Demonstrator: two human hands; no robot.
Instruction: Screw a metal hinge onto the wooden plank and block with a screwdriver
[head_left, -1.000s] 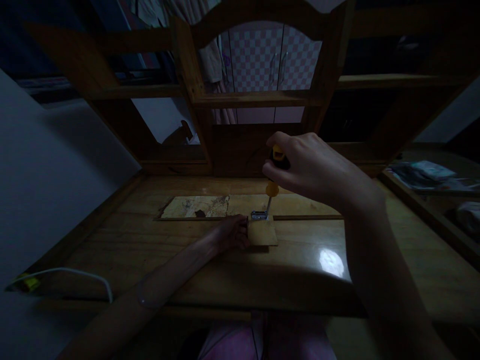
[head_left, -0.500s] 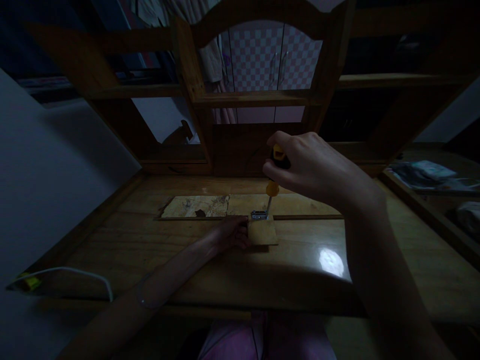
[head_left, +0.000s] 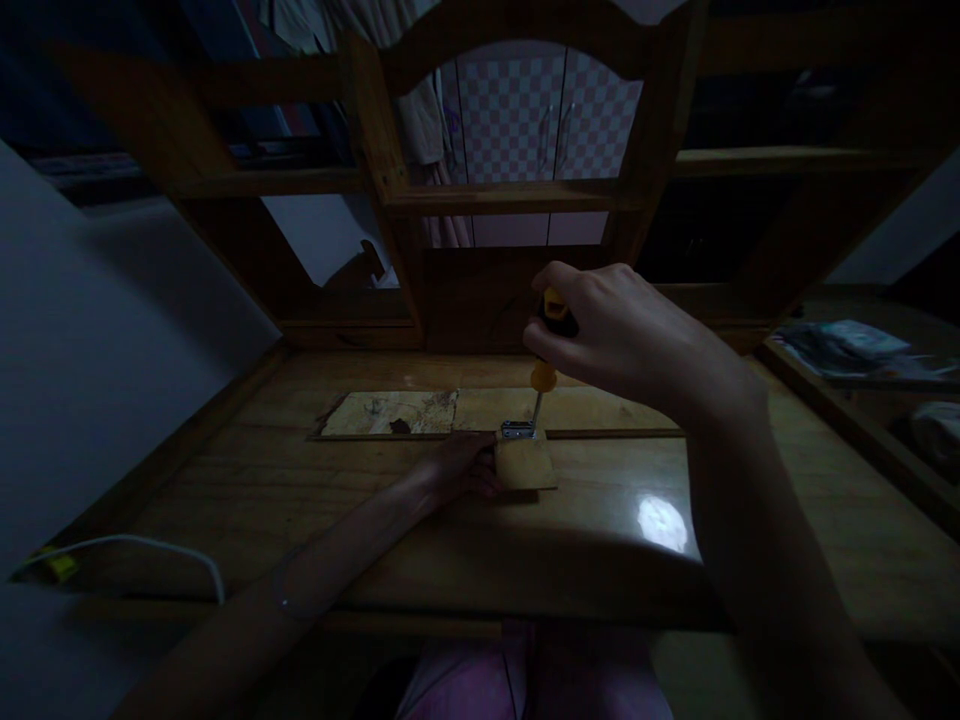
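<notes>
My right hand [head_left: 592, 320] is closed around the yellow-and-black handle of a screwdriver [head_left: 544, 376]. Its shaft points down, with the tip at the right end of a small metal hinge [head_left: 517, 430]. The hinge lies along the back edge of a small square wooden piece [head_left: 526, 463]. From the left, my left hand [head_left: 461, 467] grips that wooden piece at its side, fingers curled and partly in shadow. Behind the hinge runs a long pale wooden strip [head_left: 577, 408], with a stained, worn section [head_left: 390, 412] on its left.
The wooden desktop [head_left: 262, 500] has a shelf frame [head_left: 517, 196] rising at its back. A white cable [head_left: 150, 541] and a yellow object [head_left: 60, 565] lie at the left edge. Plastic-wrapped things [head_left: 855, 345] sit at the right, beyond a raised wooden edge.
Almost nothing differs. The screwdriver handle and my right hand have shifted very slightly to the left; my left hand stays at the wooden piece.
</notes>
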